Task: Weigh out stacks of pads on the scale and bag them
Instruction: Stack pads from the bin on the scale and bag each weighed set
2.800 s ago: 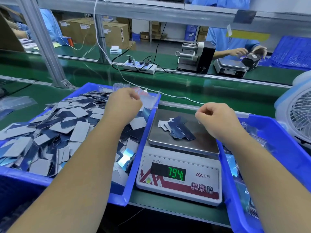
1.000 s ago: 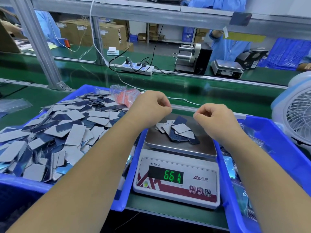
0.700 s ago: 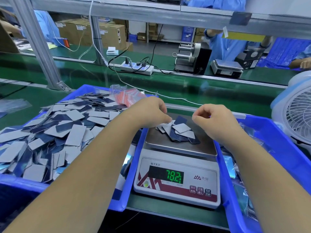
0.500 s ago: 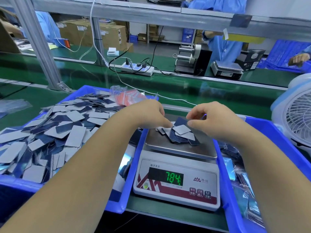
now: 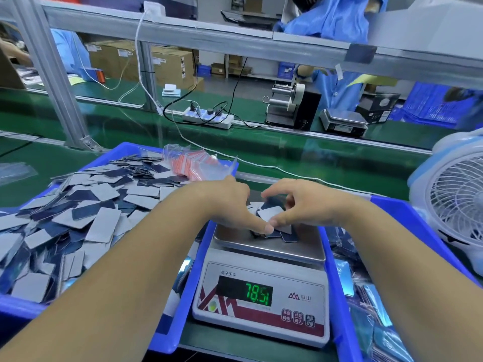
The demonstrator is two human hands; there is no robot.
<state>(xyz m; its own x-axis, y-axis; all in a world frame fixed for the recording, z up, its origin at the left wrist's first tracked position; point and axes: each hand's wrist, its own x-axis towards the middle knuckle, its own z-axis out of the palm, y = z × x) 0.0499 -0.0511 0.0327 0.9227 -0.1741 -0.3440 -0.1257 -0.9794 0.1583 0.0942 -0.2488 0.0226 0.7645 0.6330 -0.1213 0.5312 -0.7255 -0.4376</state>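
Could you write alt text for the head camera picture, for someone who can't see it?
Two bare hands, left and right, gather a small pile of grey and navy rectangular pads on a white digital scale between two blue plastic bins, the left bin heaped with pads.

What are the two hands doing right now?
Left hand: fingers curled, gathering the pads on the scale.
Right hand: pinching the same pads.

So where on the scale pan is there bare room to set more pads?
Bare steel shows along the scale pan front edge and right corner. The middle is crowded: pads under the left hand and right hand.
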